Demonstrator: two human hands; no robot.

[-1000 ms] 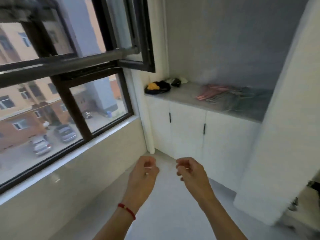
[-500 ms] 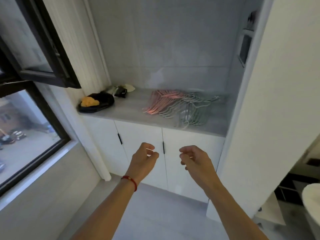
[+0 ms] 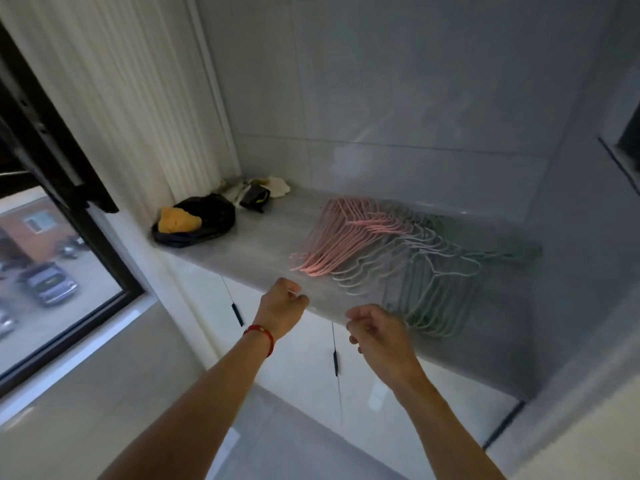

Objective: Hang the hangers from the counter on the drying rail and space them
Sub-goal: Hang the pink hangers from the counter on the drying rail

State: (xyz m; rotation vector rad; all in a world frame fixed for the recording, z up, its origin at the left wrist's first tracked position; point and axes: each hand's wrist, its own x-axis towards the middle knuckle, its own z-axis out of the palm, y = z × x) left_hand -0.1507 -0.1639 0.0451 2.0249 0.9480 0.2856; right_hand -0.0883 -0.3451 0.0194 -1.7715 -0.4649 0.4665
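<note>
Nearest to me, both of the person's arms reach forward over the pale floor, the left wrist wearing a red cord bracelet (image 3: pixel 260 333); the left hand (image 3: pixel 281 308) hovers at the front edge of the surface (image 3: pixel 249 251) with its fingers loosely curled and nothing in its grip, and the right hand (image 3: pixel 375 332) hangs just beside it, fingers likewise bent and relaxed, holding nothing, close to the nearest green hangers but, as far as I can tell, not touching them. Below them the white cabinet doors (image 3: pixel 298 362) are shut. On the surface itself the hangers (image 3: pixel 391 258) lie fanned in one overlapping pile, pink ones to the left, pale and green ones to the right, none lifted. Farther left sits a black bag (image 3: pixel 207 220) with something orange in it, and behind that a few small odds and ends against the curtain (image 3: pixel 114 98). No drying rail shows from here, so I judge the job barely begun: the whole pile waits to be picked up, carried, hung and spaced
</note>
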